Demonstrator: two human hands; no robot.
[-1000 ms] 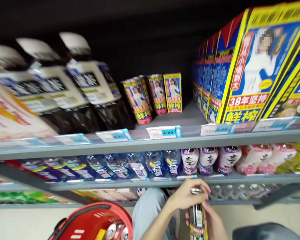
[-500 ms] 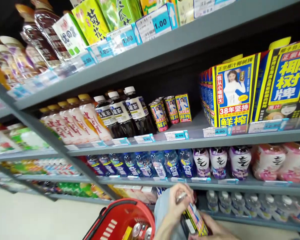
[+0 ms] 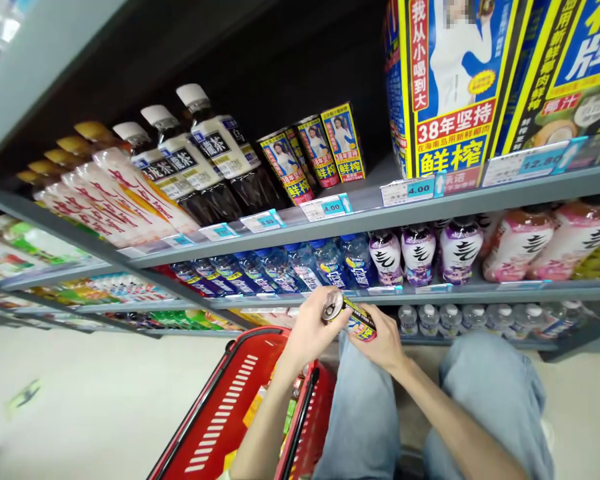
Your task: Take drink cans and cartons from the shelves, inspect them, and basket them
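A black drink can (image 3: 361, 323) with yellow and coloured print lies on its side between my two hands, above my knee. My left hand (image 3: 310, 328) is closed around its top end, where the silver lid and pull tab face left. Around the other end are the fingers of my right hand (image 3: 386, 340). Part of the label is hidden under my fingers. Below my left forearm stands a red shopping basket (image 3: 220, 427) with several packaged goods in it, partly covered by the arm.
Similar cans (image 3: 286, 167) and a small carton (image 3: 343, 143) stand on the shelf ahead, beside dark tea bottles (image 3: 220, 150) and large cartons (image 3: 450, 87). Lower shelves carry blue bottles (image 3: 330, 260) and clear water bottles (image 3: 450, 320). Shelf edges (image 3: 300, 230) jut out above my hands.
The view has tilted down, so the shelves sit higher and my knees and more of the basket show. Both hands still hold the can, now turned with its lid to the left.
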